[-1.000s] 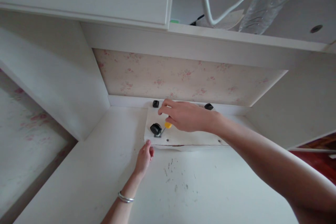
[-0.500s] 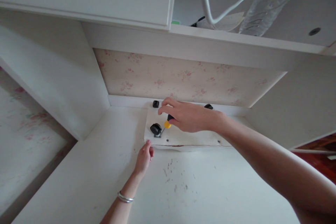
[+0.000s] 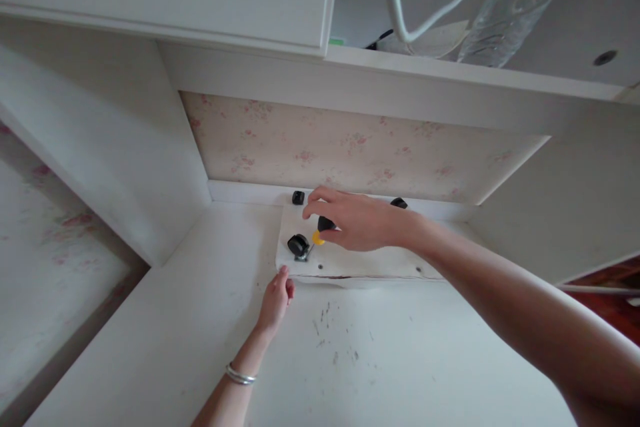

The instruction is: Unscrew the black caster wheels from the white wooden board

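Screwdriver (image 3: 319, 237) with a yellow and black handle sits in the right hand (image 3: 357, 221), whose fingers are closed around the handle, the forefinger stretched forward over its top. The screwdriver slants down to the left, and its thin metal shaft meets the metal base plate of a small black caster wheel (image 3: 299, 245). That wheel stands at the near left corner of a flat white wooden board (image 3: 370, 263), which lies on a white desk surface (image 3: 400, 360) against the back wall.

The left hand (image 3: 277, 299) rests on the desk with loosely curled fingers, its thumb and fingertips against the board's near left corner; whether it grips the edge cannot be told. A thin silver bracelet (image 3: 240, 375) circles that wrist.

Two more black casters (image 3: 298, 197) (image 3: 399, 203) stand along the board's far edge. Behind it is pale pink floral wallpaper (image 3: 350, 147). On the white shelf (image 3: 450, 73) above lies a clear plastic bottle (image 3: 505, 13).
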Demonstrator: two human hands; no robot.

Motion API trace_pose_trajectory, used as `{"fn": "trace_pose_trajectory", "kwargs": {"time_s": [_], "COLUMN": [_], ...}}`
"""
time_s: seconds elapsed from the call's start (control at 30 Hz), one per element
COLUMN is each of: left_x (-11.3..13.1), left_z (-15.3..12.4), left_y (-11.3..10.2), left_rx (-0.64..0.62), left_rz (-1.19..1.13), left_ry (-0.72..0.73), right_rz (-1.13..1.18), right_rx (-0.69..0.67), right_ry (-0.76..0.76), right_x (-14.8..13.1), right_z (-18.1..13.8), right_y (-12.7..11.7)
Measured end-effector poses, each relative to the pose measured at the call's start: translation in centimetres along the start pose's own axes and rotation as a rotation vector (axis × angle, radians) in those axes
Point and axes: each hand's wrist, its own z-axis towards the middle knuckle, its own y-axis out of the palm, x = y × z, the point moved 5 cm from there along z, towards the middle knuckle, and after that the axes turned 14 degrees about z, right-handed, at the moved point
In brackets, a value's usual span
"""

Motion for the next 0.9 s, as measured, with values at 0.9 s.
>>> {"fn": "trace_pose_trajectory", "kwargs": {"time_s": [0.9], "left_x": [-0.1], "left_z": [0.0], "left_y": [-0.1], "left_rx": [0.012], "left_rz": [0.005], "left_ry": [0.005], "right_rz": [-0.064], "right_rx": [0.129], "right_ry": [0.291], "right_x": [4.0], "right_z": [0.6], "right_y": [-0.5]}}
